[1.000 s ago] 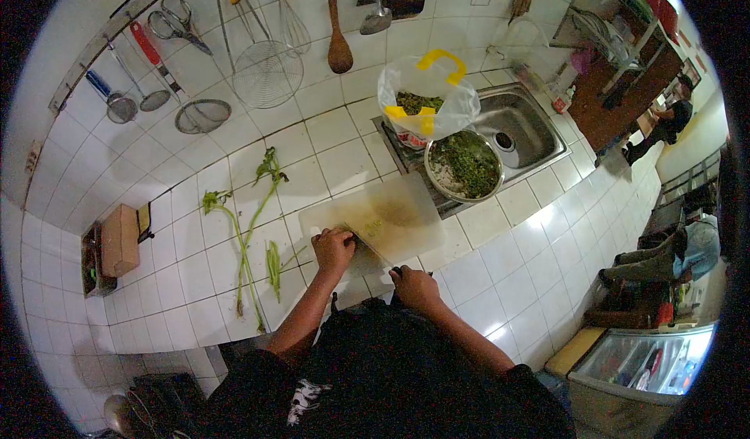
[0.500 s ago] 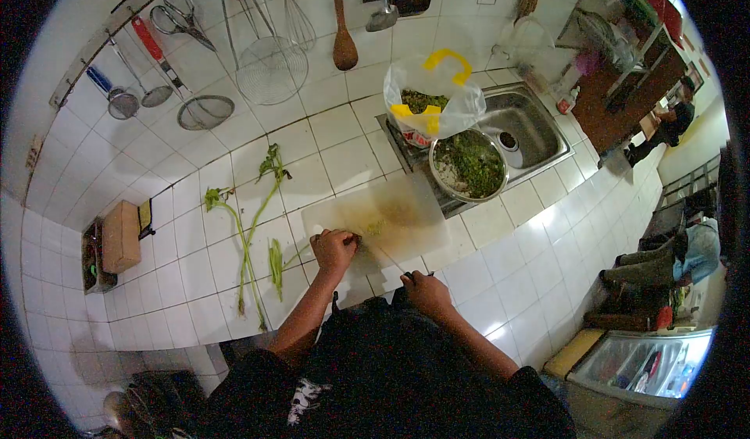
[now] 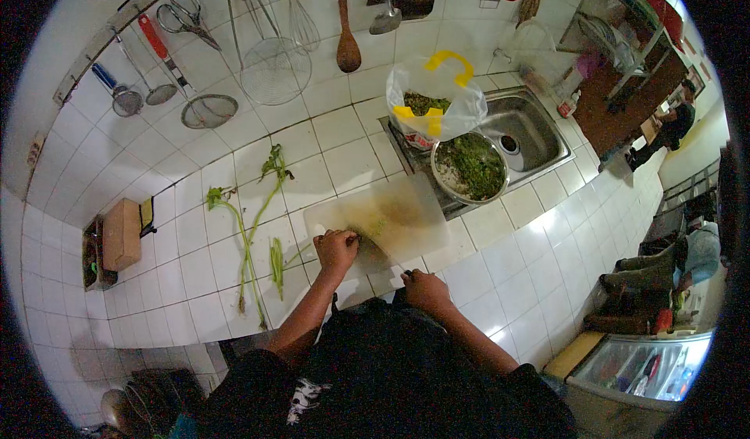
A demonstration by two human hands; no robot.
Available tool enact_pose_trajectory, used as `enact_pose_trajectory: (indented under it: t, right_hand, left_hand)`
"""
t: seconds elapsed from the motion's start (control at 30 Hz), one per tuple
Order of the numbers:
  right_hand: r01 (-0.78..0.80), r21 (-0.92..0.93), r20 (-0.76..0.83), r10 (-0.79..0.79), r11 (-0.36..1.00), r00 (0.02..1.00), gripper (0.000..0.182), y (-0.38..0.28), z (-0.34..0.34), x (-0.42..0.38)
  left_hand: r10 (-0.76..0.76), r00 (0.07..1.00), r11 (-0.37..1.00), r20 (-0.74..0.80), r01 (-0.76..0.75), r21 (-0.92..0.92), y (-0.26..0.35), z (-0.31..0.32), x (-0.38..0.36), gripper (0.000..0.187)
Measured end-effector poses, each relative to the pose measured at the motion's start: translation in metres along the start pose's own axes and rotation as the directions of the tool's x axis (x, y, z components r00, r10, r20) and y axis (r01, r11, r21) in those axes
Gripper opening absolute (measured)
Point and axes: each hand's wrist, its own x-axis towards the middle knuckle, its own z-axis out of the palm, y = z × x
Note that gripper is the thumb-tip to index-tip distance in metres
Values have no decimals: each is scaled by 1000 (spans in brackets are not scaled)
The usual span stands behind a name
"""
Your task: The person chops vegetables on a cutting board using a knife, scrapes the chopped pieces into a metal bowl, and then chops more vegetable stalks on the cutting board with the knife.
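My right hand (image 3: 426,290) is closed round the handle of a knife (image 3: 383,253), its blade lying over the near edge of a whitish cutting board (image 3: 430,240). My left hand (image 3: 336,251) has its fingers bent together at the board's left part, on a green celery stalk whose thin end shows to the left of the hand; the fingers hide the rest. A few chopped green bits (image 3: 378,226) lie on the board close to the blade. Left of the board, long leafy celery stalks (image 3: 248,244) and a short bunch of cut stalks (image 3: 276,267) rest on the tiles.
A metal bowl of chopped greens (image 3: 470,167) and a plastic bag with greens (image 3: 430,99) stand beside the sink (image 3: 539,130). Strainers, scissors and a wooden spoon (image 3: 348,48) hang on the wall. A cardboard box (image 3: 122,234) sits at left. Other people are at far right.
The view has shifted slightly. The knife blade has tilted a little and shows broader beside the left hand. Both hands stay almost in place.
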Motion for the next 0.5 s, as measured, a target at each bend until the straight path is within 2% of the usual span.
enact_pose_trajectory:
  t: [0.17, 0.27, 0.33, 0.5]
  right_hand:
    - [-23, -9, -17, 23, 1000, 1000, 48, 17, 4, -7]
    - [49, 39, -48, -47, 998, 998, 48, 11, 8, -8]
    - [39, 28, -3, -38, 999, 999, 49, 2, 7, -5]
    - [36, 25, 14, -36, 999, 999, 49, -8, 12, 6]
  left_hand:
    - [-7, 1000, 1000, 9, 7, -25, 0, -6, -1, 14]
    - [5, 1000, 1000, -25, -5, -8, -10, 4, -2, 14]
    - [50, 999, 999, -22, -50, 5, -13, 6, -1, 18]
    - [44, 999, 999, -33, -44, 6, -9, 6, -2, 18]
